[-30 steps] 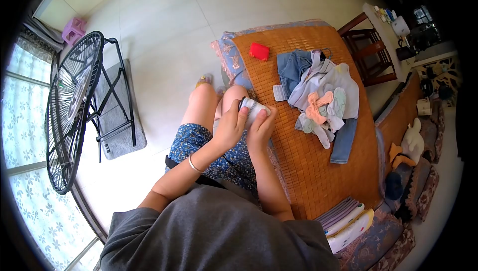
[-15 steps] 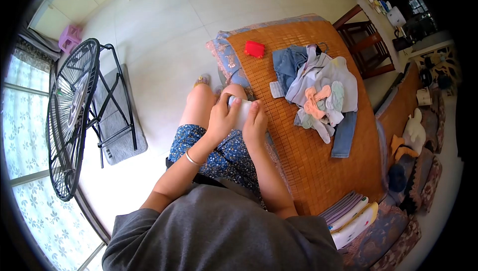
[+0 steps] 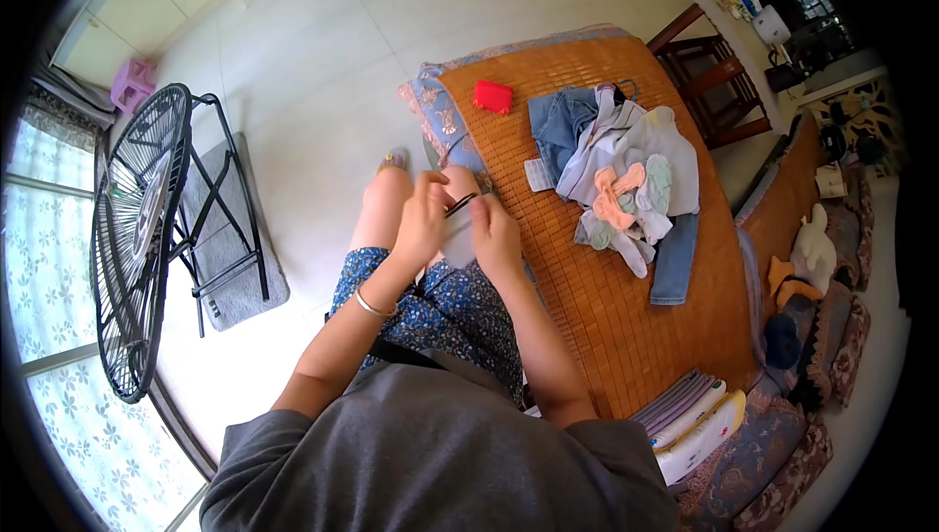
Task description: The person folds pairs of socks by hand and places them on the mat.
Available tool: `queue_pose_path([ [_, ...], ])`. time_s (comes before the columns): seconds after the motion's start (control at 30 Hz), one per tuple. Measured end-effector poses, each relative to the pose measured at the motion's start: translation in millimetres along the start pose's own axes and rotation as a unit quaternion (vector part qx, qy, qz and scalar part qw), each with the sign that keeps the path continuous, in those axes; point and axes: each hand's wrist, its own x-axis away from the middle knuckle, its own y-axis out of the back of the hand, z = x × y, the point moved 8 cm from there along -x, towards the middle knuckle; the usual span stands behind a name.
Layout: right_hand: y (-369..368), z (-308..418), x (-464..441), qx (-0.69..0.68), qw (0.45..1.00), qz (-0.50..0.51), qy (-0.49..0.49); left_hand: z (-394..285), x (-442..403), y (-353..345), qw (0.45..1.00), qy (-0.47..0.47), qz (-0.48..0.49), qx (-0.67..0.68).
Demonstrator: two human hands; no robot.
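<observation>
Above my lap, both hands are closed on a small pale grey item, perhaps a cloth piece such as a sock, with a dark line along its upper edge. My left hand, below a silver bangle, pinches the left of that edge. On the other side, my right hand grips it with the thumb on top. A pile of clothes lies to my right on the woven mat, with blue jeans and peach-coloured socks in it. A small red item sits apart from the pile.
A black folding chair stands on my left by the window, over a grey mat. Folded cloths are stacked beside my right elbow. Cushions line the far right; a wooden chair stands behind the bed.
The pale item has been turned downward between my hands, and its dark edge now shows on top. My left fingers have shifted up to that edge. The clothes pile stays put.
</observation>
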Motion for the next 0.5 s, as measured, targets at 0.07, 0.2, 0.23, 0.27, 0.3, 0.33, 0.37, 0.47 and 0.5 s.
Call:
queue_pose_path([
  [0.07,4.4,-3.4,-1.2,-0.051,0.997,-0.056,-0.009,17.3,0.9,-0.2,0.989,0.061,-0.003,0.137],
  [0.2,9.5,3.0,2.8,-0.125,0.980,-0.152,-0.035,17.7,11.4,-6.2,0.992,0.094,0.018,0.081],
  [0.23,7.7,5.6,3.1,-0.109,0.982,-0.145,-0.041,6.1,10.6,-4.0,0.999,0.049,-0.012,0.013],
  [0.27,7.7,8.8,3.4,-0.109,0.983,-0.143,-0.041,2.7,11.0,-5.2,0.999,0.050,-0.014,0.014],
  [0.3,7.2,11.7,3.8,-0.101,0.985,-0.136,-0.042,2.3,11.8,-3.7,0.997,0.073,-0.027,-0.003],
  [0.33,6.7,12.9,3.9,-0.092,0.986,-0.129,-0.044,2.0,12.7,-1.6,0.995,0.095,-0.040,-0.019],
  [0.37,6.4,11.9,4.7,-0.091,0.987,-0.128,-0.044,-1.6,14.1,-1.0,0.994,0.095,-0.041,-0.018],
  [0.47,8.2,12.6,7.0,-0.085,0.986,-0.141,-0.030,-11.2,15.5,4.1,0.994,0.098,-0.043,-0.037],
  [0.5,9.6,14.9,8.7,-0.076,0.987,-0.141,-0.020,-12.4,15.6,6.7,0.995,0.080,-0.050,-0.027],
])
